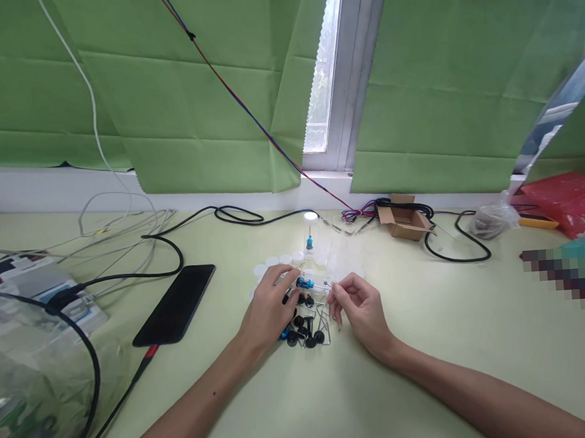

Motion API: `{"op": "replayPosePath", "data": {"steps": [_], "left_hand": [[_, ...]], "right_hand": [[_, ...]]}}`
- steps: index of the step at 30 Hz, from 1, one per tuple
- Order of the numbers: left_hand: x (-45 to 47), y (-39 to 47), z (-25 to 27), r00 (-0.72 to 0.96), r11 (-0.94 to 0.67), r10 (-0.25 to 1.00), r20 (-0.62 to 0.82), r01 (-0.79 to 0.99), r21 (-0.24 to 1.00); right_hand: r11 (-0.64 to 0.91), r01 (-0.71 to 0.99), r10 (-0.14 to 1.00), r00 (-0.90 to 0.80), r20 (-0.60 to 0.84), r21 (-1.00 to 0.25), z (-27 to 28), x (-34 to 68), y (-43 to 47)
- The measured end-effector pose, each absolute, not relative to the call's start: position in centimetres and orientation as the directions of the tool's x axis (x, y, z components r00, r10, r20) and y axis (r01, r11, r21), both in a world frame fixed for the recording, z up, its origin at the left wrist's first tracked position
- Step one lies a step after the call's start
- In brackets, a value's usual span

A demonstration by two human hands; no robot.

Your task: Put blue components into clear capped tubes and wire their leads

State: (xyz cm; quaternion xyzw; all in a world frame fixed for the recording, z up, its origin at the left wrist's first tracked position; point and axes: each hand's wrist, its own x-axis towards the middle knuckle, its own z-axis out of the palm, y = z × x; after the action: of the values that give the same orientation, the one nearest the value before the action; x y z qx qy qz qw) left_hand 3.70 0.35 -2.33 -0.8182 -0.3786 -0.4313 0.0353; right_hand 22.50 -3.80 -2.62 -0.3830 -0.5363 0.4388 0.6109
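Observation:
My left hand [273,304] reaches over a pile of small parts, with a gap between its thumb and forefinger. Close to those fingertips is a bright blue metal piece [305,283] with thin metal rods. My right hand [359,308] is closed in a pinch on a thin metal rod [328,284] whose far end I cannot make out. Between the hands lie several black knobs [300,322] and bent metal wires [322,320]. Another blue piece [284,334] shows by my left wrist. Just beyond stands a clear vial with a white cap [310,216], a blue piece inside.
Several white caps [285,259] lie behind my left hand. A black phone [176,306] rests at left, near a power strip with cables [62,298] and a clear plastic bag [25,411]. At the back right are an open cardboard box [406,224] and a red bag [572,203].

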Motion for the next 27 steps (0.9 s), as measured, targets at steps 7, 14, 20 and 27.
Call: {"op": "replayPosePath", "data": {"steps": [7,14,20,27], "left_hand": [[3.6,0.39,-2.41,0.351,-0.709,0.597,0.722,0.652,0.27],[3.61,0.4,-2.41,0.381,-0.733,0.558,0.737,0.643,0.222],[3.55,0.45,-2.5,0.385,-0.736,0.556,0.737,0.64,0.22],[3.69,0.54,-2.54,0.31,-0.691,0.635,0.707,0.638,0.34]], "right_hand": [[0.315,-0.114,0.949,0.023,0.315,-0.942,-2.72,22.54,-3.71],[0.306,-0.115,0.952,0.008,0.308,-0.945,-3.16,22.53,-3.64],[0.292,-0.116,0.956,0.001,0.294,-0.949,-3.34,22.55,-3.44],[0.318,-0.157,0.947,0.015,0.32,-0.935,-2.83,22.55,-3.49]]}}
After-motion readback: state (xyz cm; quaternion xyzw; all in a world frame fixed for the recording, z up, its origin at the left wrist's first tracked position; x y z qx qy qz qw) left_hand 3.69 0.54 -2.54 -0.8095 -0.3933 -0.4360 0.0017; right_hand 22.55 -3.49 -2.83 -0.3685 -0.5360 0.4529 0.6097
